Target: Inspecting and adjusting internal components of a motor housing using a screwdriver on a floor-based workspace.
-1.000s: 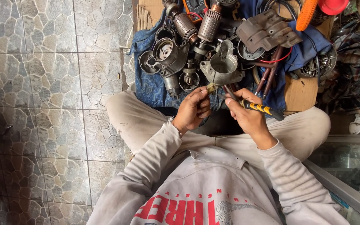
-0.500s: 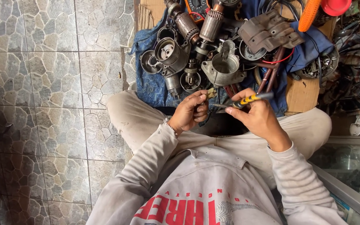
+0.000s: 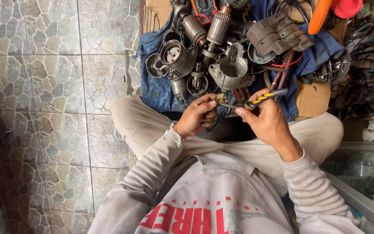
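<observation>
Two hands meet over my lap, close together, each closed on something. My left hand (image 3: 195, 117) pinches a small brownish part (image 3: 220, 99) between thumb and fingertips, holding it at the top of the hand, just ahead of the knuckles. My right hand (image 3: 267, 123) is wrapped around a tool with a yellow and black handle (image 3: 262, 96). Its handle sticks out above and to the right of that hand, and its thin metal tip reaches left to the small part, touching it or nearly so; I cannot tell which. The tool's long axis runs almost level, tilted slightly up toward the right, tip pointing at my left hand.

Just beyond both hands, a blue cloth (image 3: 156, 89) on the floor carries a heap of motor parts: a grey cast housing (image 3: 232, 71) straight ahead of the tool, two wound armatures (image 3: 215, 28) farther out, and a round grey casing (image 3: 174, 54) ahead of my left hand. An orange handle (image 3: 319, 16) lies far right.
</observation>
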